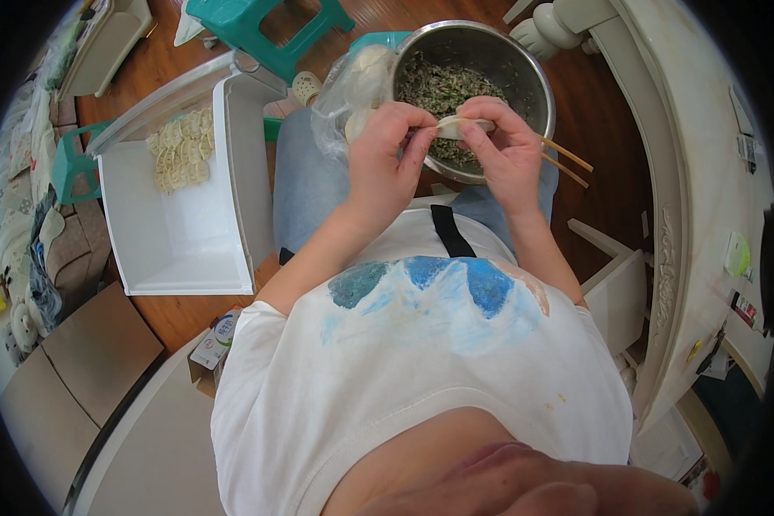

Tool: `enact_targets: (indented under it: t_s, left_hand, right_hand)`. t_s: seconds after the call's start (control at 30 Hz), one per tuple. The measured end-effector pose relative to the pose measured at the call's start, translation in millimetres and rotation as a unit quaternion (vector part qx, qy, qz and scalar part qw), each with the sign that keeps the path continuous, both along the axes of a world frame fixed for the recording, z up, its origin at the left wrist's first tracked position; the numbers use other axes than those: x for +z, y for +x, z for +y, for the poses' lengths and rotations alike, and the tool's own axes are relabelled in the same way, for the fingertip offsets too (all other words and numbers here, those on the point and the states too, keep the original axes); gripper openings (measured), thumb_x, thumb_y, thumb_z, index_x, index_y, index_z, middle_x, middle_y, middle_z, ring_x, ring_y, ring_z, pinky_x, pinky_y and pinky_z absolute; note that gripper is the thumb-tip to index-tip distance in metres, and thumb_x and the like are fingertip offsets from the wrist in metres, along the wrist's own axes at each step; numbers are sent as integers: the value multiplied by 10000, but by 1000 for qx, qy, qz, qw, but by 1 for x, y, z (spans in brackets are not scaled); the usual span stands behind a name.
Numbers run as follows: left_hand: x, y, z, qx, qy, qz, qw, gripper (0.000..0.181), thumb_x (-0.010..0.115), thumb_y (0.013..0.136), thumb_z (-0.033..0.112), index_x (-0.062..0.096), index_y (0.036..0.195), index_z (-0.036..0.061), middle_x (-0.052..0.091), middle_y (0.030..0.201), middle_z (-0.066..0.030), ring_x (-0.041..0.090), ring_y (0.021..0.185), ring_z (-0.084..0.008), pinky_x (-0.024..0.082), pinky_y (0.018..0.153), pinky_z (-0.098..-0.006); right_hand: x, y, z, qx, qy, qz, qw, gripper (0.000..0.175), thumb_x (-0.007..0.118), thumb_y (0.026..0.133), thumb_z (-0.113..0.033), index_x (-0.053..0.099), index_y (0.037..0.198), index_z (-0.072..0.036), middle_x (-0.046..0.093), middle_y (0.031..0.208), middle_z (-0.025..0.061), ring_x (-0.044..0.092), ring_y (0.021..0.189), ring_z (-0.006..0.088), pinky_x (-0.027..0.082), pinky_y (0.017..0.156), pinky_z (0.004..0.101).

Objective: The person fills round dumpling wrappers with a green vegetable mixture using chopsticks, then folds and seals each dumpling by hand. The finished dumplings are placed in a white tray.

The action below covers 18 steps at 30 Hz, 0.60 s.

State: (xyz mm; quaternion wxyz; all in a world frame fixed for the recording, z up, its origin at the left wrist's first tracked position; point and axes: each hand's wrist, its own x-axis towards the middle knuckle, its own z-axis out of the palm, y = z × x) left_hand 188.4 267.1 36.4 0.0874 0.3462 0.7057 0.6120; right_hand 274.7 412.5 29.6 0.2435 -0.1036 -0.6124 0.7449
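Between my two hands is a pale dumpling (450,128), held above a steel bowl (535,77). My left hand (390,151) pinches one end of it between thumb and forefinger. The thumb and fingers of my right hand (504,151) grip the other end. Inside the bowl lies a chopped green filling (448,87), partly hidden behind my hands. A pair of wooden chopsticks (567,155) sticks out over the bowl's right rim. Beside my left hand, a clear plastic bag (342,93) holds pale round pieces, perhaps dough wrappers.
On my left stands a white drawer-like bin (180,251) with rows of shaped dumplings (184,151) at its far end. A green plastic stool (277,39) is beyond it. A carved pale table (674,258) borders my right side. A milk carton (218,342) sits in a cardboard box near my left elbow.
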Motion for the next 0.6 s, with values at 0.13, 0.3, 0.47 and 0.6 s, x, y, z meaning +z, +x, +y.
enact_targets:
  t_s: [0.13,0.3,0.47,0.6]
  left_hand:
    - [0,2,3,20,-27,43,999,49,617,895,-9,613,944,-8,599,887,-67,586,757,-107,483,661,-229]
    - [-5,4,2,17,-14,-9,1000,51,609,906,7,603,957,4,584,849,-69,577,706,-116,474,633,-241]
    - [-7,0,0,19,-39,45,998,54,602,903,10,594,956,9,584,846,-84,571,697,-162,463,617,-274]
    - [-1,1,1,12,-31,13,999,81,608,867,-19,581,934,19,582,848,-116,581,744,-262,470,644,-334]
  right_hand:
    - [0,0,-1,-11,-18,-22,1000,132,661,884,-1,647,1015,6,616,1008,37,576,851,81,480,700,194]
    - [5,2,2,-29,-47,-58,997,167,663,897,-50,650,1051,13,651,976,37,604,819,80,523,683,200]
    - [9,4,4,10,-48,-69,996,206,659,898,-56,646,1087,23,661,995,57,621,831,90,541,681,207]
    - [10,5,6,27,-48,-69,996,209,657,896,-53,644,1088,29,661,1002,64,624,836,95,540,686,209]
